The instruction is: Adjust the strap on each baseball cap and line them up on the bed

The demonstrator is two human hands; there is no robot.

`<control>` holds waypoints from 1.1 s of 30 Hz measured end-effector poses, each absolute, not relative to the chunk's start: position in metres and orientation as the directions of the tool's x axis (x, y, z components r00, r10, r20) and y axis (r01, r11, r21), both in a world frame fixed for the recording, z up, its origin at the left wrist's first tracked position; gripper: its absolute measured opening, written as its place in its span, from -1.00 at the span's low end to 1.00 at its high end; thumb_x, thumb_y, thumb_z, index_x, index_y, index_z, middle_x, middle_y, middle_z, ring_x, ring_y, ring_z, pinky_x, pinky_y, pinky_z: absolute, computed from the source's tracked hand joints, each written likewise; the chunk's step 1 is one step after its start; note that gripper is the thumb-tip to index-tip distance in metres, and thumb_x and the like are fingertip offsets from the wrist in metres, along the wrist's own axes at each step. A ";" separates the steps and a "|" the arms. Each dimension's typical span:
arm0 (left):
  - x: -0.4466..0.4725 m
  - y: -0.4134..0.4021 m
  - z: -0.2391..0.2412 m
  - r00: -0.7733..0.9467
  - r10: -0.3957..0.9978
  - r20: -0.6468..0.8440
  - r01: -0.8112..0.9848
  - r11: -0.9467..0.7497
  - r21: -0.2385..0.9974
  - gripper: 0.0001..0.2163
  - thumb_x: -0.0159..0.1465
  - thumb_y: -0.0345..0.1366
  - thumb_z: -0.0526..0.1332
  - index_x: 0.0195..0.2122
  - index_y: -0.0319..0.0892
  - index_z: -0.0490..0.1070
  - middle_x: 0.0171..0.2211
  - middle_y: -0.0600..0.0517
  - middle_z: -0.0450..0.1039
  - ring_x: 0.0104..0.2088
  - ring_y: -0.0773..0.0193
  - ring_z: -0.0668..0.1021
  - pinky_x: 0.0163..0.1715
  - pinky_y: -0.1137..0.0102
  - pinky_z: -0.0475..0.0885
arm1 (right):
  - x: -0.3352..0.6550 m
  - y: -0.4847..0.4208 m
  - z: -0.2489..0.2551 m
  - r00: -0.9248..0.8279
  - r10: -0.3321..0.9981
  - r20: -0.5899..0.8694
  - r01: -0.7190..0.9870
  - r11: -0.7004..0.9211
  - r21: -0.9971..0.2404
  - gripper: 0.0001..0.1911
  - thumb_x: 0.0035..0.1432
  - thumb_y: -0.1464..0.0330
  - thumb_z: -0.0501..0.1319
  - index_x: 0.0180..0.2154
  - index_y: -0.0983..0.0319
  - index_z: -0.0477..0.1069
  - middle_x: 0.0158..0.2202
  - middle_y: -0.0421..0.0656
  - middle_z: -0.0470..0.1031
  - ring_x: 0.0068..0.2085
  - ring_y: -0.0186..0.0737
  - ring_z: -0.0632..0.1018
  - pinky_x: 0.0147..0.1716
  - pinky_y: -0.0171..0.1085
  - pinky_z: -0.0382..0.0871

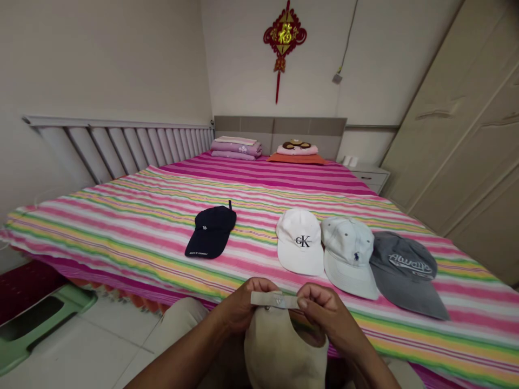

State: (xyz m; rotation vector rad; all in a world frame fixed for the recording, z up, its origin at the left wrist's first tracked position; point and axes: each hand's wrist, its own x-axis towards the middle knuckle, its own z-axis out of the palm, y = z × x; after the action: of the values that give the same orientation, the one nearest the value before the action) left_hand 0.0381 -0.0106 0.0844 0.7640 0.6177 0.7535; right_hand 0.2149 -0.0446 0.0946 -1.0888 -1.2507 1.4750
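Observation:
I hold a beige cap [279, 351] low in front of me, its back toward me. My left hand [239, 308] and my right hand [324, 313] both pinch the cap's rear strap [273, 299], one at each end, fingers closed. Beyond them, on the striped bed [141, 216], lie a navy cap [211, 232] to the left and three caps side by side to the right: a white cap [300, 240] with a black logo, a pale blue cap [351, 256], and a grey cap [407, 273].
Folded bedding [235, 147] and a pillow stack [297, 152] sit at the headboard. A nightstand [368, 175] and wardrobe doors [466, 135] stand on the right. A green stool [36, 324] is on the floor at left. A red ornament [284, 38] hangs on the wall.

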 end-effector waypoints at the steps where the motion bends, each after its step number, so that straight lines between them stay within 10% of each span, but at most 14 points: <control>1: 0.039 -0.010 0.083 0.572 0.789 -0.226 -0.378 0.498 0.781 -0.88 -0.17 -0.39 0.35 -0.58 -0.32 0.48 -0.67 0.01 0.44 -0.68 0.44 0.40 -0.63 0.53 0.24 | 0.214 -0.044 0.094 -0.207 0.976 -0.069 -0.094 -0.090 -0.992 -0.66 -0.13 0.15 0.28 -0.58 0.27 0.27 -0.74 -0.36 0.11 -0.69 -0.50 0.05 -0.71 -0.43 -0.15; 26: 0.045 -0.005 0.068 0.555 0.800 -0.228 -0.315 0.456 0.832 -0.78 -0.14 -0.34 0.36 -0.63 -0.26 0.29 -0.77 0.18 0.23 -0.77 0.54 0.21 -0.75 0.58 0.05 | 0.203 -0.038 0.086 -0.101 0.992 -0.075 -0.195 -0.094 -0.976 -0.73 -0.12 0.25 0.25 -0.62 0.26 0.24 -0.79 -0.37 0.11 -0.70 -0.50 0.03 -0.70 -0.42 -0.20; 33: 0.034 -0.002 0.072 0.553 0.822 -0.135 -0.464 0.439 0.770 -0.69 -0.25 -0.26 0.40 -0.64 -0.24 0.25 -0.74 0.15 0.25 -0.74 0.50 0.25 -0.71 0.56 0.11 | 0.213 -0.029 0.079 0.071 0.989 -0.133 -0.475 -0.084 -0.876 -0.79 -0.17 0.38 0.28 -0.63 0.26 0.24 -0.80 -0.41 0.05 -0.72 -0.52 0.02 -0.73 -0.45 -0.15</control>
State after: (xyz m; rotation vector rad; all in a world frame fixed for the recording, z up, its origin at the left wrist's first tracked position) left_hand 0.0339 -0.0017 0.0718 0.7487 0.5471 0.8502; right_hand 0.2125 -0.0294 0.0790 -0.9621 -0.7152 1.4072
